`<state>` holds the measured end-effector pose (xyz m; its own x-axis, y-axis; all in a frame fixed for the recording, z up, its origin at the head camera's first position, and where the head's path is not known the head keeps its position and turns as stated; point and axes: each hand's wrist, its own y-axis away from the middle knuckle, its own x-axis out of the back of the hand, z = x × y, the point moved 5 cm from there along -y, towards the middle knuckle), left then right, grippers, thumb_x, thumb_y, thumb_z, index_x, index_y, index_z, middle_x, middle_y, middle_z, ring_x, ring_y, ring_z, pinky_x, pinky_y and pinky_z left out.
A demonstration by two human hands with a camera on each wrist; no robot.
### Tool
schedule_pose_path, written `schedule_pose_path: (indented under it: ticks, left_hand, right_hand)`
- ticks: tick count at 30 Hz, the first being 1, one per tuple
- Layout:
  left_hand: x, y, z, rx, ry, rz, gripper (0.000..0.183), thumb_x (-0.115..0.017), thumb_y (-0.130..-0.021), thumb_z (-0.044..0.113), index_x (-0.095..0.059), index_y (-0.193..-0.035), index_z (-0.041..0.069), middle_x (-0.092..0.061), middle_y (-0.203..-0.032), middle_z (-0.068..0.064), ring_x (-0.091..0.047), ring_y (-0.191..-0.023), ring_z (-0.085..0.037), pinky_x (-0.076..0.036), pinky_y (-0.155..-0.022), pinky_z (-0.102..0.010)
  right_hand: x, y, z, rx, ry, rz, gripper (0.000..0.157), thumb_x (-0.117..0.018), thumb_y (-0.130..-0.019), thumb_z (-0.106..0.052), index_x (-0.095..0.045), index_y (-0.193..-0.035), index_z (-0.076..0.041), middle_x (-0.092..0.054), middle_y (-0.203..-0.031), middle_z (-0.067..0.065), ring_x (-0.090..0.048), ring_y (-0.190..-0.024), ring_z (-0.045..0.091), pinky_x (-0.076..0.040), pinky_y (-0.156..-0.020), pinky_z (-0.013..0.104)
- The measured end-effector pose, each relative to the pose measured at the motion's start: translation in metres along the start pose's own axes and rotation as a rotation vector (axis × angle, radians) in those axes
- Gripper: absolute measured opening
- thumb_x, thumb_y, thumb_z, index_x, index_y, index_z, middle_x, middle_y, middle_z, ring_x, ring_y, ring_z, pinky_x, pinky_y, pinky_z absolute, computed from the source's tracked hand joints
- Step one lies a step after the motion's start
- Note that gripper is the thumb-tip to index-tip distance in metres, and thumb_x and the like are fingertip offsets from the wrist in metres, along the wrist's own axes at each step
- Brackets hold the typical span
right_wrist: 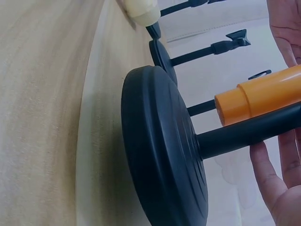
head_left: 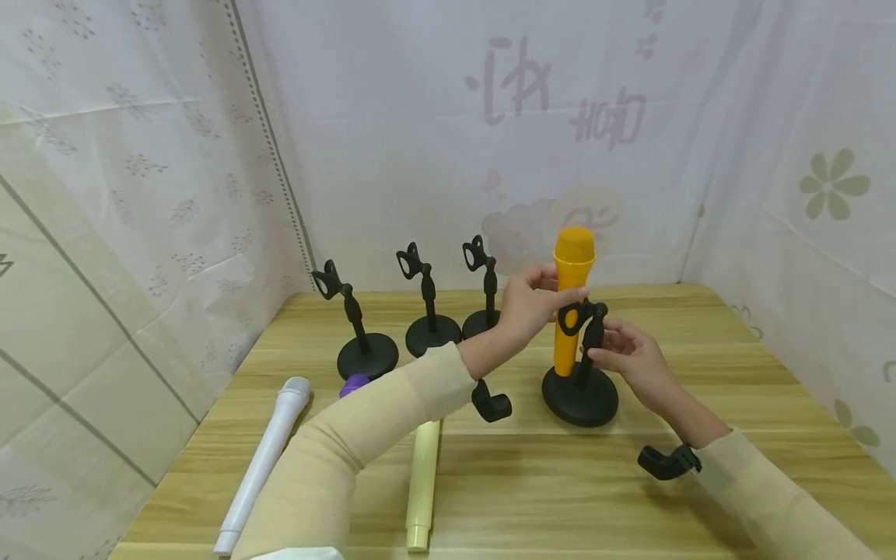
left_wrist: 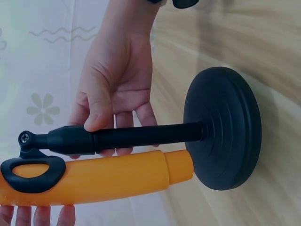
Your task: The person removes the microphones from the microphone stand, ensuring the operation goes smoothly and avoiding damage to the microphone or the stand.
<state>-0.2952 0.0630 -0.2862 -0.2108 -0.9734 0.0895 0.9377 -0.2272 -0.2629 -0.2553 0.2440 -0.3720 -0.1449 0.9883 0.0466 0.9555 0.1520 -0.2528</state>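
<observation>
An orange microphone stands nearly upright, head up, in the clip of a black microphone stand. My left hand grips the microphone at clip height, thumb toward the front and fingers partly hidden behind it. Lower on the right, my right hand pinches the stand's pole between thumb and fingers, as the left wrist view also shows. The microphone's tail end runs alongside the pole just over the round base; whether it touches the base I cannot tell.
Three more black stands with bare clips, left, middle and right, are at the back. A white microphone lies at left. A pale yellow handle and a purple microphone head are partly hidden by my left sleeve.
</observation>
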Motion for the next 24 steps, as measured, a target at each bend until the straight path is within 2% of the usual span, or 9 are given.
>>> schedule_pose_path:
  ticks: [5, 9, 12, 17, 24]
  left_hand:
    - [-0.001, 0.006, 0.001, -0.031, -0.014, 0.007, 0.025, -0.084, -0.078, 0.028, -0.070, -0.095, 0.017, -0.064, -0.088, 0.001, -0.062, -0.081, -0.014, -0.057, -0.063, -0.031]
    - [-0.002, 0.011, 0.000, -0.033, -0.020, 0.013, 0.025, -0.085, -0.077, 0.029, -0.069, -0.093, 0.017, -0.064, -0.087, 0.002, -0.061, -0.080, -0.014, -0.056, -0.062, -0.031]
    - [-0.003, 0.015, -0.002, -0.020, -0.021, 0.014, 0.026, -0.085, -0.077, 0.029, -0.068, -0.093, 0.018, -0.064, -0.088, 0.002, -0.061, -0.079, -0.014, -0.056, -0.062, -0.030]
    - [-0.004, 0.020, -0.006, 0.006, -0.037, 0.019, 0.027, -0.085, -0.076, 0.032, -0.068, -0.094, 0.019, -0.063, -0.089, 0.003, -0.062, -0.076, -0.015, -0.056, -0.062, -0.030]
    - [-0.005, 0.025, -0.007, 0.000, -0.057, 0.015, 0.028, -0.085, -0.076, 0.033, -0.068, -0.094, 0.019, -0.062, -0.090, 0.003, -0.061, -0.076, -0.015, -0.056, -0.062, -0.030]
  right_hand:
    - [0.000, 0.005, 0.002, 0.005, 0.013, -0.017, 0.042, -0.068, -0.091, -0.003, -0.051, -0.130, 0.002, -0.068, -0.104, 0.000, -0.067, -0.094, 0.014, -0.056, -0.079, 0.033]
    - [0.000, 0.010, 0.005, -0.022, 0.015, -0.020, 0.044, -0.068, -0.091, -0.005, -0.050, -0.131, 0.002, -0.067, -0.105, -0.001, -0.067, -0.094, 0.014, -0.056, -0.079, 0.032]
    - [-0.001, 0.013, 0.007, -0.041, -0.001, -0.022, 0.042, -0.068, -0.091, -0.004, -0.051, -0.129, -0.001, -0.067, -0.105, -0.001, -0.067, -0.095, 0.014, -0.056, -0.080, 0.031]
    - [-0.002, 0.017, 0.010, -0.042, -0.035, -0.031, 0.034, -0.068, -0.091, -0.002, -0.058, -0.121, -0.013, -0.068, -0.104, -0.001, -0.067, -0.093, 0.013, -0.056, -0.080, 0.032]
    - [0.000, 0.020, 0.011, 0.001, -0.043, -0.066, 0.034, -0.064, -0.091, 0.003, -0.060, -0.120, -0.015, -0.069, -0.103, -0.001, -0.067, -0.093, 0.013, -0.056, -0.078, 0.030]
